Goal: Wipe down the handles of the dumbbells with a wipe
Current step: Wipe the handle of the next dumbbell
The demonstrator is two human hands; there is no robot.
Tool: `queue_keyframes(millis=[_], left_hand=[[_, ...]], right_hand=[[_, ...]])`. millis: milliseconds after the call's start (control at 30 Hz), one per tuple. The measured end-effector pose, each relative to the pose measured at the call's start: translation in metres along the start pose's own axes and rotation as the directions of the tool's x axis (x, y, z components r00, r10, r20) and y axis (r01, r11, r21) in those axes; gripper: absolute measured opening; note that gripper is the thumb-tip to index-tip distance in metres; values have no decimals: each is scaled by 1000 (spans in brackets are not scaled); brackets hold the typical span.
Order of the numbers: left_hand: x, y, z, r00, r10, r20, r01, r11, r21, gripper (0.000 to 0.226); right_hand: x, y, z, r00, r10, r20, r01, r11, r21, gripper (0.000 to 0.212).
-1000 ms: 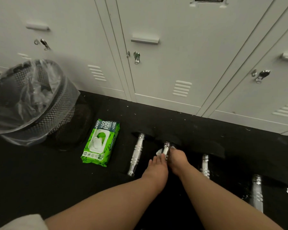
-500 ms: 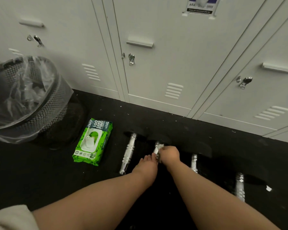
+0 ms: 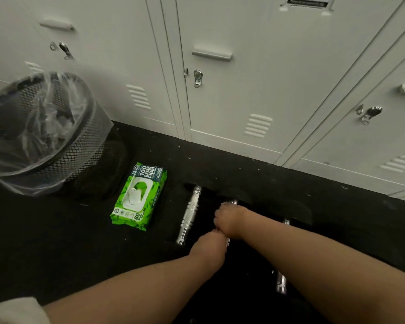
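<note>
From the head view, your right hand is curled over the far part of the second chrome dumbbell handle on the black floor, its fingers wrapped down around the bar; only a short bright stub shows beyond your knuckles, and the wipe cannot be made out under that hand. Your left hand sits on the near end of the same bar, touching the right hand, fingers bent over it, though you cannot tell how firmly they clamp. Just left lies another ribbed chrome dumbbell handle, uncovered. Your right forearm hides most of a third handle. Further left lies the green wipes packet, then the black mesh wastebasket with a clear liner. White metal lockers stand behind.
</note>
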State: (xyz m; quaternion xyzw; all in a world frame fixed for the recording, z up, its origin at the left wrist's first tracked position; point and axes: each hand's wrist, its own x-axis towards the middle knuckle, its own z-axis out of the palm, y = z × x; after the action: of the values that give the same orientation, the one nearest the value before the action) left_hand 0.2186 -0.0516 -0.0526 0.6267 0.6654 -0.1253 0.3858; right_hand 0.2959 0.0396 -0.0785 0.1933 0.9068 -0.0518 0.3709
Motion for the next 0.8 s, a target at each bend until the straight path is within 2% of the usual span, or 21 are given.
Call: queue_keyframes(millis=[100,233,333,433,500,533,567,633,733,800], left_hand=[[0,-1,-1,1000,-11,4,11,1000,-27,29],[0,2,-1,999,46,14,-46,999,22,31],[1,7,2,995,101,9,-102,994,35,34],[2,9,7,990,138,14,-139,989,57,44],[3,8,7,988,153,17,-154,985,75,50],[4,6,7,988,154,15,-155,984,84,51],[5,6,6,989,149,20,-150,985,88,50],[6,6,6,990,136,46,-140,986,88,45],[5,5,2,989,138,60,-144,983,110,41],[7,3,1,987,152,53,-158,977,140,40]], right_hand=[[8,-1,-8,995,14,98,-5,996,-85,35],[-13,0,8,992,5,-124,-5,1000,5,31],[-28,-3,35,971,82,-223,-50,988,147,31],[-43,-7,52,930,145,-338,-76,975,210,40],[-51,-8,48,878,183,-442,-88,970,226,46],[-52,-9,42,888,173,-425,-73,968,241,47],[-50,-10,37,926,156,-344,-64,962,265,45],[-35,-5,25,975,119,-190,-87,982,169,39],[-17,0,5,997,73,-40,-70,996,58,33],[-17,0,1,998,67,-4,-66,991,114,31]])
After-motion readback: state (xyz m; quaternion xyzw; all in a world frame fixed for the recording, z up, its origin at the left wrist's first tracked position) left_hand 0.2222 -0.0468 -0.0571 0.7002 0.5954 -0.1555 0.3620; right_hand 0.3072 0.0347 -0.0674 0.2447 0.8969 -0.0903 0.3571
